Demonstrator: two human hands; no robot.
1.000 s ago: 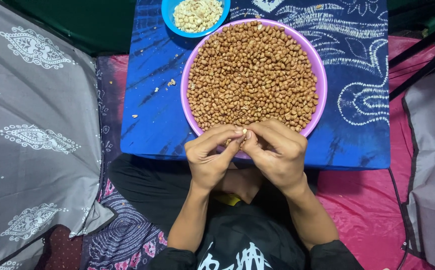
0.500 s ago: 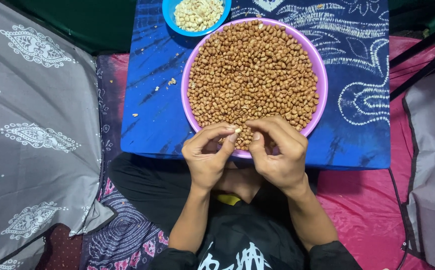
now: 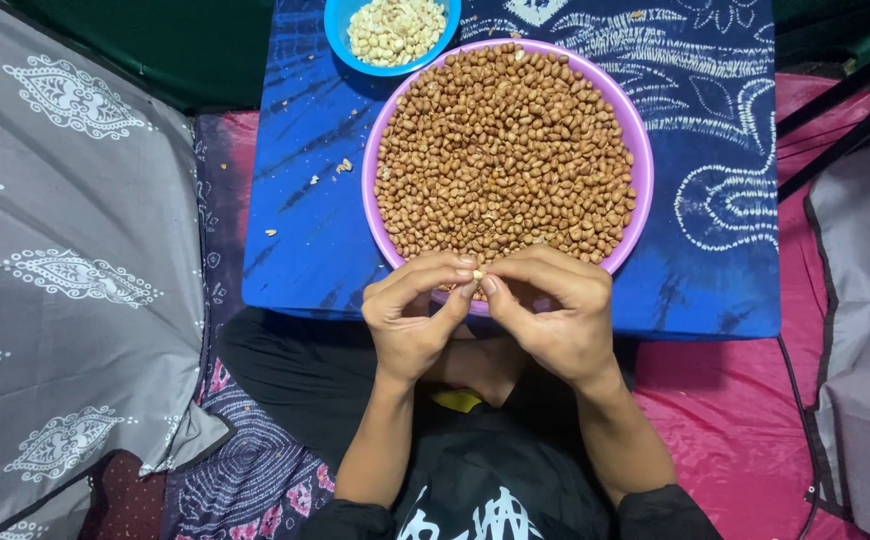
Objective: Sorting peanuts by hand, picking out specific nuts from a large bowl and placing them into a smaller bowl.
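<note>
At the near edge of a blue patterned surface (image 3: 305, 240), the left hand (image 3: 410, 318) and right hand (image 3: 555, 315) meet, fingers pinching one pale peanut (image 3: 477, 274) between them, over the near rim of a purple basin (image 3: 643, 190) of brown peanuts. A blue bowl (image 3: 335, 25) sits at the far edge.

We count two bowls on the desk (image 3: 305, 250): one large purple bowl (image 3: 637, 130) and one small blue bowl (image 3: 337, 30) just beyond its far left rim. The brown peanuts (image 3: 505, 140) in the purple bowl are too many for us to count, as are the pale peeled ones (image 3: 395, 28) in the blue. Two hands meet at the purple bowl's near rim, left hand (image 3: 410, 315) and right hand (image 3: 555, 310), pinching what looks like one peanut (image 3: 478, 274). About five crumbs (image 3: 343, 166) lie left of the purple bowl.
</note>
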